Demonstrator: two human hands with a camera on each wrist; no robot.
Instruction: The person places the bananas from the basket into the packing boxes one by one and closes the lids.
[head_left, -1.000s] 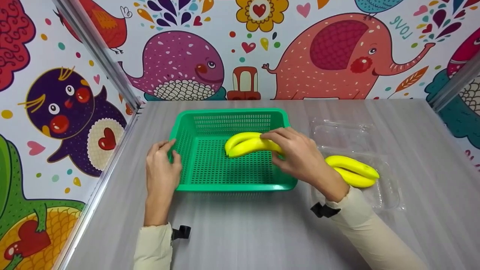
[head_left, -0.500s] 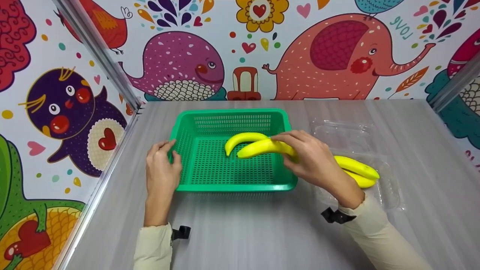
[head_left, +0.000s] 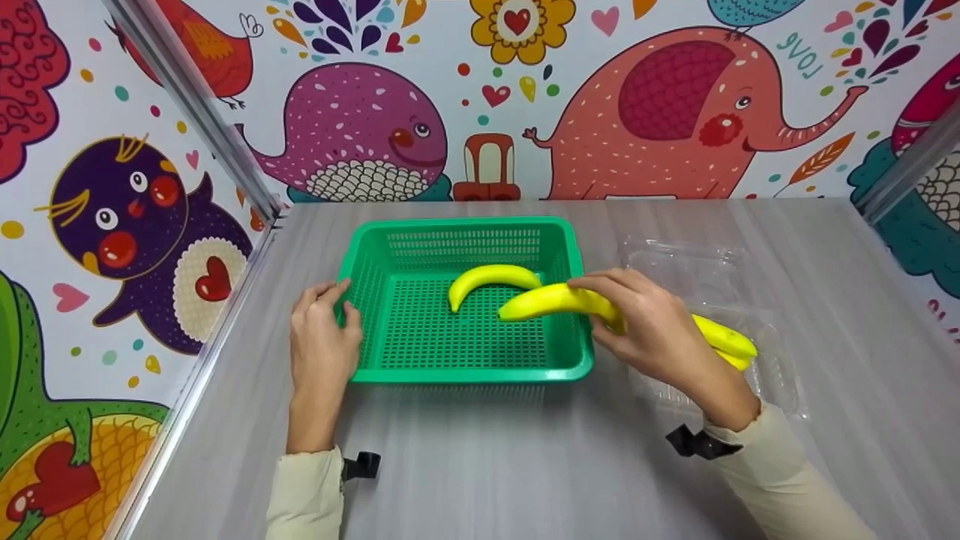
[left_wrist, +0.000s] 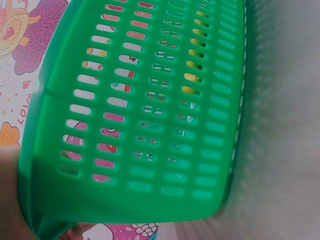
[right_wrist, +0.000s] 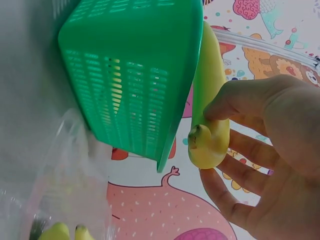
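The left hand (head_left: pixel 324 337) holds the left rim of a green plastic basket (head_left: pixel 469 373), fingertips right at the edge. In the left wrist view only a bit of that hand (left_wrist: pixel 7 195) shows beside the basket wall (left_wrist: pixel 125 202). A yellow banana (head_left: pixel 551 300) is pinched between thumb and fingers of the right hand (head_left: pixel 652 330), over the basket's right rim. The right wrist view shows the thumb on one side of this banana (right_wrist: pixel 210 85), its stem end toward the camera. A second banana (head_left: pixel 491 276) lies curved on the basket floor.
Right of the basket lies a clear plastic clamshell box (head_left: pixel 784 375), its lid (head_left: pixel 679 259) folded back. More bananas (head_left: pixel 727 341) lie in it, partly hidden by the right hand and forearm. Printed cartoon walls stand behind and at the left of the grey table (head_left: pixel 465 465).
The right hand has drawn one banana rightward, away from the banana on the basket floor, and now holds it at the right rim. The left hand has stayed in place.
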